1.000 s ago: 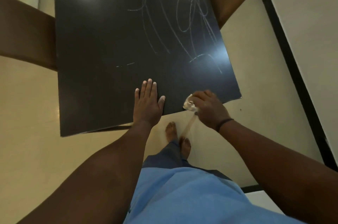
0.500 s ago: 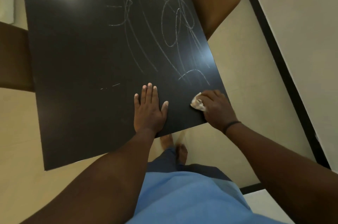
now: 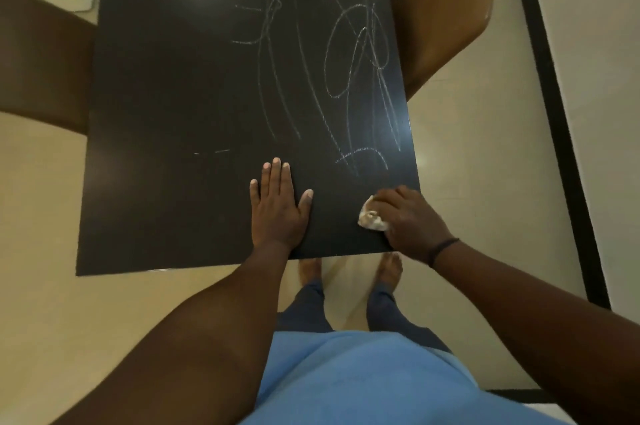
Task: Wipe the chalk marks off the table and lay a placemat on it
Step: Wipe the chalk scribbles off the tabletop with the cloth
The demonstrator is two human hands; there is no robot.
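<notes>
A black table (image 3: 166, 154) fills the middle of the head view. White chalk scribbles (image 3: 349, 71) cover its right half, and two short chalk dashes (image 3: 211, 151) lie near its middle. My left hand (image 3: 277, 209) rests flat on the tabletop near the front edge, fingers straight. My right hand (image 3: 408, 220) grips a crumpled white cloth (image 3: 370, 216) and holds it against the table at the front right corner, just below the lowest chalk lines. No placemat is in view.
A brown chair (image 3: 440, 15) stands at the table's right side and another brown chair (image 3: 41, 67) at its left. The floor is pale tile (image 3: 467, 164). A black skirting strip (image 3: 554, 119) runs along the wall on the right. My bare feet (image 3: 349, 268) stand at the table's front edge.
My right hand with the cloth has slid from the front edge onto the tabletop near the front right corner. My left hand stays flat. The camera has shifted, so more chalk marks show.
</notes>
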